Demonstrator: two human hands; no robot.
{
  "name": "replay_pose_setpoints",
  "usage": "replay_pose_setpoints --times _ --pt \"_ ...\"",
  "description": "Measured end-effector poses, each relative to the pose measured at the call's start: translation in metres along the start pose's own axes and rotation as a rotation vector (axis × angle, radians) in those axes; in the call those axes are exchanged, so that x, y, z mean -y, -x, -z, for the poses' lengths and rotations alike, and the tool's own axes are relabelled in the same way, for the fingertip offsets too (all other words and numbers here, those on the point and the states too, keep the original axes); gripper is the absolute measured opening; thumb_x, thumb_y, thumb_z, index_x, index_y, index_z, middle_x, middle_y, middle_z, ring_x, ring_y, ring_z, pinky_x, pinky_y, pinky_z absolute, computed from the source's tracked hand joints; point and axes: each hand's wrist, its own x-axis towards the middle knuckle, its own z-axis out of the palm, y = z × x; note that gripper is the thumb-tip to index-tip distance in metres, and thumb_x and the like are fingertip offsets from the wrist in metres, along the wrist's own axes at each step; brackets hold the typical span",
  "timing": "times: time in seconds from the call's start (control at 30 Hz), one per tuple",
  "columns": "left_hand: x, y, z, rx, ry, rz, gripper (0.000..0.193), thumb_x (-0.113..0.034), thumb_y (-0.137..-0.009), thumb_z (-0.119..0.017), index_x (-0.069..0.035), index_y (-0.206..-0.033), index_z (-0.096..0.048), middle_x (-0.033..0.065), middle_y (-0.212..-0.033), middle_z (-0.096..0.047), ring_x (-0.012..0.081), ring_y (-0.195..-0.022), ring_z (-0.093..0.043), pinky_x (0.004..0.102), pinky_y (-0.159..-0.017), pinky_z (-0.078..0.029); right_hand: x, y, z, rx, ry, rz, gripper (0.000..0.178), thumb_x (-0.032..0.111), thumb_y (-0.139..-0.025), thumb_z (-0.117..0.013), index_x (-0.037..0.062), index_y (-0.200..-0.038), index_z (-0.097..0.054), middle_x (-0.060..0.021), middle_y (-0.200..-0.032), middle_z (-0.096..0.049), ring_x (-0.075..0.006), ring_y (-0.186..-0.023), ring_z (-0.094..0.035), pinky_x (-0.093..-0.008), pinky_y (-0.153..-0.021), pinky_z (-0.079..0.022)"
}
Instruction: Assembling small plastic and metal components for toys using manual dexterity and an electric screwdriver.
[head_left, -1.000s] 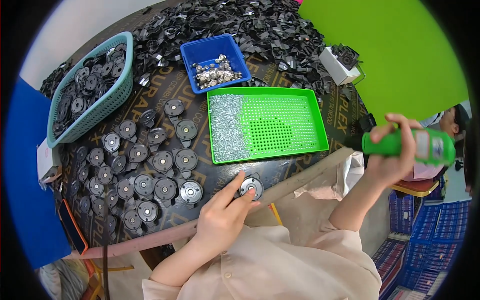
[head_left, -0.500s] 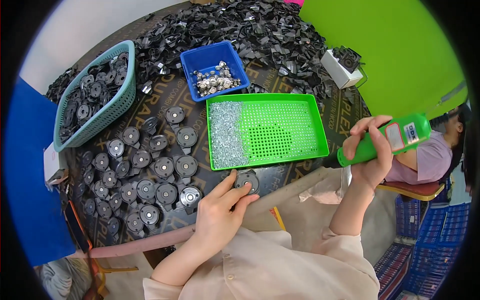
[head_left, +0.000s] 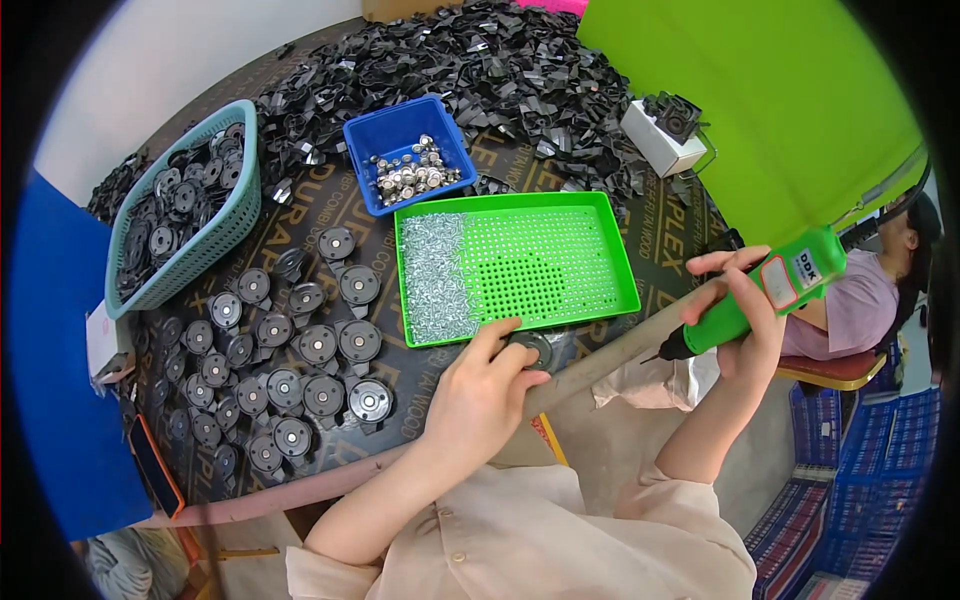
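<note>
The left hand [head_left: 478, 392] pinches a round black disc part [head_left: 532, 350], mostly hidden under its fingers, just below the green perforated tray [head_left: 600, 290]. The right hand [head_left: 745, 325] grips a green electric screwdriver [head_left: 760, 297] right of the tray.

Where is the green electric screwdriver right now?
In the head view, the green electric screwdriver is at right, held off the table in the right hand, beyond the green tray.

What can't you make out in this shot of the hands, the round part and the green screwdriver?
- Round black part, head view: mostly covered by the left hand, so its screw holes are hidden.
- Green electric screwdriver: its tip is too small and dark to show a screw; the right hand covers its middle.
- Screws in the green tray: too small to count.
</note>
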Motion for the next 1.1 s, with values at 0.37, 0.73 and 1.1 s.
replay_pose_setpoints --times 0.37,0.73,1.1 --pt "0.006 0.001 0.015 0.099 0.13 0.055 0.015 -0.002 -0.069 -0.077 0.0 -0.081 -0.069 0.0102 -0.1 -0.062 0.0229 -0.077 -0.064 0.0301 -0.064 -0.05 -0.001 0.009 0.005 -0.014 -0.111 0.062 0.013 0.002 -0.082 -0.056 -0.0033 -0.091 -0.049 -0.0248 -0.08 -0.062 -0.0237 -0.047 -0.059 -0.0289 -0.052 -0.048" --pt "0.011 -0.011 0.041 0.245 0.083 0.043 0.01 -0.001 -0.074 -0.071 0.003 -0.081 -0.064 0.0105 -0.103 -0.058 0.0256 -0.079 -0.065 0.0349 -0.067 -0.052 0.006 0.021 0.002 0.041 -0.101 0.127 0.014 0.005 -0.083 -0.053 -0.0058 -0.09 -0.048 -0.0256 -0.081 -0.061 -0.0226 -0.046 -0.058 -0.0274 -0.05 -0.047" --pt "-0.004 0.05 0.007 0.048 -0.111 -0.103 0.026 -0.009 -0.071 -0.079 -0.003 -0.094 -0.069 0.0179 -0.116 -0.06 0.0301 -0.093 -0.065 0.0339 -0.075 -0.056 -0.01 -0.001 -0.048 0.059 -0.252 0.57 0.024 0.012 -0.086 -0.043 -0.0022 -0.105 -0.047 -0.0266 -0.084 -0.059 -0.0229 -0.04 -0.051 -0.0304 -0.043 -0.044"
